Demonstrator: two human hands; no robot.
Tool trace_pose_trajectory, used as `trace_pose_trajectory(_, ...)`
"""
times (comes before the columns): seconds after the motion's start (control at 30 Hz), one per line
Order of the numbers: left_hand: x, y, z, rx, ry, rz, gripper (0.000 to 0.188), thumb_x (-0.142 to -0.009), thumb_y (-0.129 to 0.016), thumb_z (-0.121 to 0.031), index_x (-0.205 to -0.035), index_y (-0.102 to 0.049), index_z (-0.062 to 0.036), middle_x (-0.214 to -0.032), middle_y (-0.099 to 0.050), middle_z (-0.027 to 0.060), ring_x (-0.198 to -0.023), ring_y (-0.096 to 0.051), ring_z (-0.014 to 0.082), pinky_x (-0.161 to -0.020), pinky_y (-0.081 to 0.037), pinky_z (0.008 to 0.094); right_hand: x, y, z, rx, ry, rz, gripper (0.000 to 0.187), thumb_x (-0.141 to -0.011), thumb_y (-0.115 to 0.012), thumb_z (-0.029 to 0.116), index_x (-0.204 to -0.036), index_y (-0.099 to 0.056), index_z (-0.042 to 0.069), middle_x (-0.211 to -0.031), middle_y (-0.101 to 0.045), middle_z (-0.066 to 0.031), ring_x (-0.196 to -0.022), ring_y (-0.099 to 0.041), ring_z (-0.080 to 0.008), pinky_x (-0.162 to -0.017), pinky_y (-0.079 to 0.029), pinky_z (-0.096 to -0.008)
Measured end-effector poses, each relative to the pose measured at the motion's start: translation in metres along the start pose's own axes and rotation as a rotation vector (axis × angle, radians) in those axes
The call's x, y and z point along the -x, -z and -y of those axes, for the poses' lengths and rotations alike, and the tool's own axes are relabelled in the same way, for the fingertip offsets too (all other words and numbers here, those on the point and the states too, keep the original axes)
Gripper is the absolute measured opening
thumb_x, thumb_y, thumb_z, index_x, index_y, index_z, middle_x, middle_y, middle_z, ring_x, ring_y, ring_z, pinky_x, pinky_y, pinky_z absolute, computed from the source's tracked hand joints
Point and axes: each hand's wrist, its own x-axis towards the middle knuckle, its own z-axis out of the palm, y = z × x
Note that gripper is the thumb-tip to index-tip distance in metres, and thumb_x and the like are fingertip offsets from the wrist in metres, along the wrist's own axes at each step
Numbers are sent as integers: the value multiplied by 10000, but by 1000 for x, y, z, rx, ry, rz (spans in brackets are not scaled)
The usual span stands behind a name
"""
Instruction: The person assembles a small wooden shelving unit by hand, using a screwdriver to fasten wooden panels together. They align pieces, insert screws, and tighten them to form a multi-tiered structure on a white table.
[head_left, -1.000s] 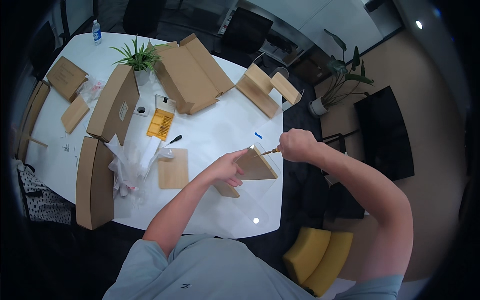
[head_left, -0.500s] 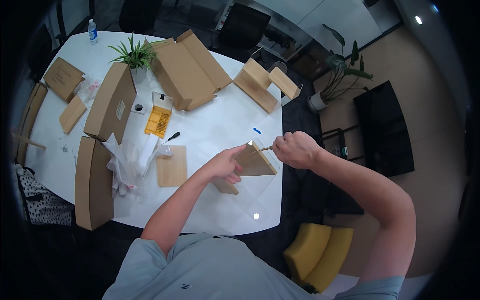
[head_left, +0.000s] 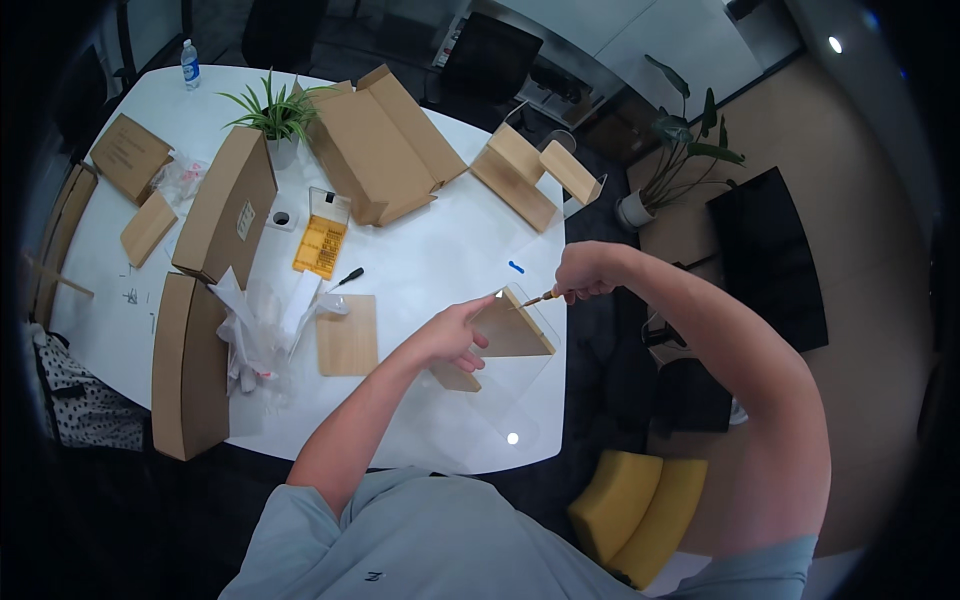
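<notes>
My left hand [head_left: 450,336] steadies an upright light wooden board [head_left: 515,332], its index finger stretched toward the top corner and the other fingers spread along the near side. In my right hand [head_left: 585,270] is a thin screwdriver [head_left: 538,300], its tip at the board's upper edge. A clear plastic panel [head_left: 540,385] lies against the boards, its outline faint. Below my left hand a second wooden board [head_left: 456,376] shows in part. A flat wooden board [head_left: 346,335] rests on the table to the left.
Tall cardboard boxes [head_left: 190,365] and crumpled plastic wrap [head_left: 255,335] stand left. Farther off are an orange bit case [head_left: 320,247], a black screwdriver [head_left: 347,277], an open carton [head_left: 375,150], a potted plant [head_left: 283,150] and a wooden shelf piece [head_left: 515,180]. The table [head_left: 430,440] ends near my right hand.
My right hand has shifted slightly up and turned at the wrist, with more of the screwdriver showing. My left hand stays on the board, which has hardly moved.
</notes>
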Motion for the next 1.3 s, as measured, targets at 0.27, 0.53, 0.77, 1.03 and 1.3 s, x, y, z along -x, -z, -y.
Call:
trace_pose_trajectory(0.27,-4,-3,-2,15,-10,-13,812,-943,-282,116,-1678,-229,-226,-1342,-613,275,-892,-779,306,-755,-666,345,31,-61,-20,1032,543,-653,134,-966,-646,171,-983,-717,59,-951,-717,-117,-835,-745,-252,-636,-567,-371)
trace_pose_trajectory(0.53,-5,-5,-2,-3,-14,-33,774,-962,-290,83,-1675,-230,-213,-1302,-648,262,-926,-784,323,-794,-681,349,14,-58,-40,1253,871,-899,118,-945,-694,176,-922,-727,65,-842,-659,-48,-777,-710,-206,-614,-563,-333)
trace_pose_trajectory(0.77,-10,-2,-1,18,-19,-25,772,-968,-287,81,-1677,-223,-218,-1325,-635,275,-943,-782,324,-806,-678,353,20,-50,-25,1168,674,-656,119,-949,-673,150,-981,-763,79,-926,-742,-71,-894,-757,-234,-672,-591,-349)
trace_pose_trajectory(1.03,-9,0,6,34,-7,-4,790,-960,-297,89,-1678,-224,-234,-1336,-622,283,-930,-780,316,-785,-673,348,2,-5,-5,73,97,-121,206,-946,-720,180,-949,-756,-23,-805,-699,-102,-575,-603,-169,-511,-469,-317)
trace_pose_trajectory(1.3,-11,-4,-2,7,2,-3,759,-988,-307,64,-1679,-215,-237,-1314,-638,250,-939,-781,307,-806,-678,356,8,-31,-10,482,311,-476,268,-933,-680,262,-972,-774,14,-915,-769,-163,-768,-751,-307,-676,-579,-424)
